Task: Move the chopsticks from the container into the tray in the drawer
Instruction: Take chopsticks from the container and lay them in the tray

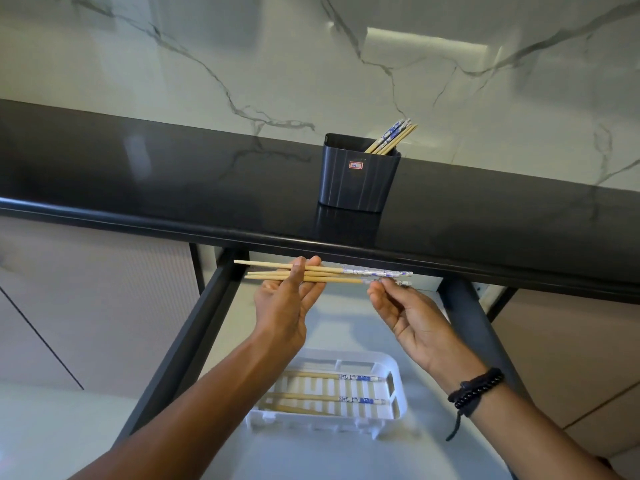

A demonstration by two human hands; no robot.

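A bundle of wooden chopsticks (341, 274) with blue-and-white patterned ends lies level between both hands, just below the counter's front edge and above the open drawer. My left hand (289, 299) pinches the plain wooden part. My right hand (403, 311) holds the patterned ends with its fingertips. A dark ribbed container (358, 174) stands on the black counter with several more chopsticks (393, 138) leaning out to the right. The white slatted tray (398, 382) sits in the drawer near me and holds three chopsticks (346, 398) lying crosswise.
The black countertop (173, 181) runs across the view with a marble wall behind it. The drawer (194, 327) has dark side rails and a pale floor. Pale cabinet fronts stand on both sides. A black beaded bracelet circles my right wrist.
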